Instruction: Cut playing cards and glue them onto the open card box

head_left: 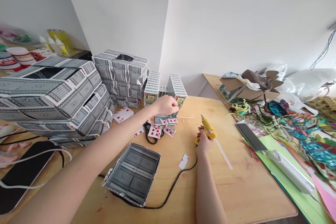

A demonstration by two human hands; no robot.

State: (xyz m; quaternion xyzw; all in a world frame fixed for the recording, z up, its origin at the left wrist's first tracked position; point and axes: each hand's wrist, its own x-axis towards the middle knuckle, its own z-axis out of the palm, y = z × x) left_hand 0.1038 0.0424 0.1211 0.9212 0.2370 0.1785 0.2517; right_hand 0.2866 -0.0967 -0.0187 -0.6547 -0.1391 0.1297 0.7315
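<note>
My right hand [204, 141] is wrapped round a yellow hot glue gun [208, 128], its nozzle tilted up and away from me. A black cord trails from it across the table. My left hand [166, 105] reaches forward with its fingers closed, in front of two stacks of playing card packs [152, 85]. What it grips, if anything, is hidden. Below it lie loose heart cards [155, 131] and black-handled scissors [151, 139], partly covered by the cards. Nearer me sits an open tray made of playing cards [136, 168], patterned backs showing inside.
Large boxes built from cards [52, 94] stand at the left and back left. A cut card piece [183, 161] and a glue stick [224, 154] lie on the wooden table [236, 189]. On the right are a phone [251, 136], coloured paper and craft scraps.
</note>
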